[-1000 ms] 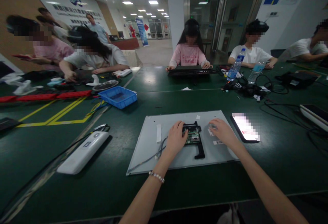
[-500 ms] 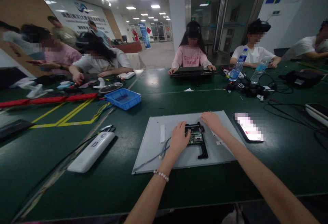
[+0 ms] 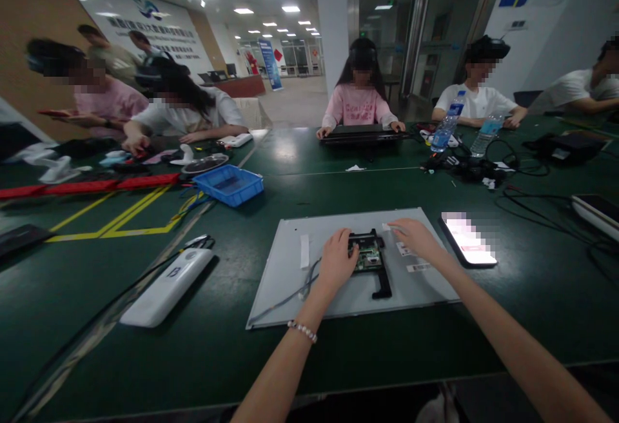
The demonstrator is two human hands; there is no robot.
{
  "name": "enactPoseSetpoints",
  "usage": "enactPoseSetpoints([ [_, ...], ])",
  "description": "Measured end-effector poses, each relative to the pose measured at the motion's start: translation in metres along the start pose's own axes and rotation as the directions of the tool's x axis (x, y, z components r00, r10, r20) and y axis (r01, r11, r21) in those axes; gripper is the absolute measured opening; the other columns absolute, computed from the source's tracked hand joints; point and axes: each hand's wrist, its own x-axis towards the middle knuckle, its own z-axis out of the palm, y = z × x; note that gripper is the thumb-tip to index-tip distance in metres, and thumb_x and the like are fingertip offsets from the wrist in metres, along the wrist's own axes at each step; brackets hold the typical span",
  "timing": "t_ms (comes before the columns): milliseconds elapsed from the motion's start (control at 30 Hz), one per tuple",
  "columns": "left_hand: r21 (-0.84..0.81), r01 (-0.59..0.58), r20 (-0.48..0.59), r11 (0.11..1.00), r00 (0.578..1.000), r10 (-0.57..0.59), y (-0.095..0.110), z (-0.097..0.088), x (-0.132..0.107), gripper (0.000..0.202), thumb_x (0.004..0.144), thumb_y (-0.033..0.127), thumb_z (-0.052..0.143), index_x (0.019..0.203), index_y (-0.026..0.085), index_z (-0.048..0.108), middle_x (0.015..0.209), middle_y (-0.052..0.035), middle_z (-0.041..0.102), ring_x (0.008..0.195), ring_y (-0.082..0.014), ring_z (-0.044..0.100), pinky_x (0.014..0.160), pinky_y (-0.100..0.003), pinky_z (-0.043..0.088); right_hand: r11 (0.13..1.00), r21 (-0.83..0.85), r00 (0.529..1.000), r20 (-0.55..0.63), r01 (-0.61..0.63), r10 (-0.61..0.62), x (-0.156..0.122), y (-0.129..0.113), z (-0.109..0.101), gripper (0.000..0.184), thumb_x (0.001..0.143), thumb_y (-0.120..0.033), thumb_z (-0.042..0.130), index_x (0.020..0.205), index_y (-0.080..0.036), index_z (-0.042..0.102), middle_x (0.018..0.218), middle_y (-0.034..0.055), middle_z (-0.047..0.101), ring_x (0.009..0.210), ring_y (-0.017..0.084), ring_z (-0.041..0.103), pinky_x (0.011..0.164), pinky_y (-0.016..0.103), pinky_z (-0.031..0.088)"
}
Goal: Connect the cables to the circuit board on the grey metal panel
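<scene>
A grey flat panel [image 3: 285,287], like the back of a screen, lies on the green table in front of me. On its middle sits a green circuit board [image 3: 370,258] in a black frame [image 3: 383,281]. My left hand [image 3: 336,258] grips the board's left side, thumb on the board and fingers over the frame's upper left. A grey cable [image 3: 290,297] runs out beneath that hand. To the right of the frame, my right hand [image 3: 416,237] pinches a small white strip [image 3: 387,226], apparently tape, by the panel's upper edge. Printed labels [image 3: 418,268] are on the panel.
Right of the panel lies a lit phone [image 3: 467,239]. A white power bank [image 3: 169,287] with a black cable is at left, and a blue tray [image 3: 229,184] stands beyond it. Bottles [image 3: 449,120] and cables are at the far right. Several people sit across the table.
My right hand has shifted slightly right and nearer me, and the white strip shows more clearly at its fingertips. My left hand stays on the board. The view has turned slightly.
</scene>
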Motion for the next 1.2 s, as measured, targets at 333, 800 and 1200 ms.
enactPoseSetpoints([
  [333, -0.005, 0.003, 0.0, 1.0, 1.0, -0.003, 0.0, -0.001, 0.001, 0.035, 0.087, 0.025, 0.045, 0.122, 0.018, 0.043, 0.125, -0.0109, 0.049, 0.116, -0.025, 0.047, 0.1, -0.043, 0.037, 0.988, -0.003, 0.969, 0.196, -0.156, 0.153, -0.03, 0.027, -0.024, 0.043, 0.067, -0.011, 0.059, 0.109, -0.02, 0.061, 0.104, 0.0083, 0.063, 0.093, 0.02, 0.06, 0.081, 0.031, 0.044],
  [800, 0.021, 0.003, 0.02, 1.0, 1.0, -0.003, -0.001, 0.0, 0.0, 0.037, 0.088, 0.026, 0.043, 0.123, 0.015, 0.042, 0.126, -0.0108, 0.049, 0.117, -0.0244, 0.045, 0.101, -0.04, 0.036, 0.955, -0.141, 0.949, 0.143, -0.263, 0.282, -0.036, 0.025, -0.031, 0.025, 0.08, -0.026, 0.051, 0.097, -0.017, 0.067, 0.097, 0.0081, 0.066, 0.088, 0.019, 0.061, 0.079, 0.028, 0.042],
  [1200, 0.009, 0.008, 0.019, 1.0, 1.0, -0.008, -0.001, 0.0, 0.001, 0.036, 0.088, 0.026, 0.044, 0.123, 0.016, 0.042, 0.126, -0.0111, 0.048, 0.117, -0.0239, 0.046, 0.101, -0.041, 0.035, 0.933, -0.305, 0.979, 0.137, 0.189, -0.153, 0.008, -0.001, -0.008, 0.026, 0.085, -0.021, 0.053, 0.109, -0.016, 0.062, 0.11, 0.0096, 0.062, 0.107, 0.022, 0.053, 0.092, 0.032, 0.038],
])
